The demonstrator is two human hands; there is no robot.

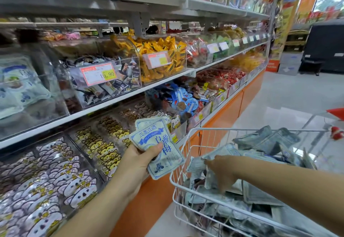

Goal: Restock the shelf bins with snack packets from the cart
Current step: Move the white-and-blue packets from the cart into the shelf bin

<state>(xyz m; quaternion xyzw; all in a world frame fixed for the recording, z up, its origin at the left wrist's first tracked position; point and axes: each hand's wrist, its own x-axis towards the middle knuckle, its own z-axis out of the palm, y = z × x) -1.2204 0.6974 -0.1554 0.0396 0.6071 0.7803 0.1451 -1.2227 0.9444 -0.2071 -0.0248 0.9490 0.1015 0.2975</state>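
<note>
My left hand (138,159) grips a small stack of white-and-blue snack packets (158,143), held up in front of the lower shelf bins. My right hand (220,171) reaches into the white wire cart (183,143) and pinches the edge of another pale packet (200,160) from the heap inside. Several more packets of the same kind (260,195) fill the cart. A clear bin (24,95) at the left of the middle shelf holds matching white-and-blue packets.
Clear bins of black (111,82), yellow (163,60) and red sweets line the middle shelf. The bottom shelf holds cartoon-printed packets (55,171) and blue ones (184,99) above an orange base (223,114). Pale floor stretches right, with a dark cabinet (325,45) far off.
</note>
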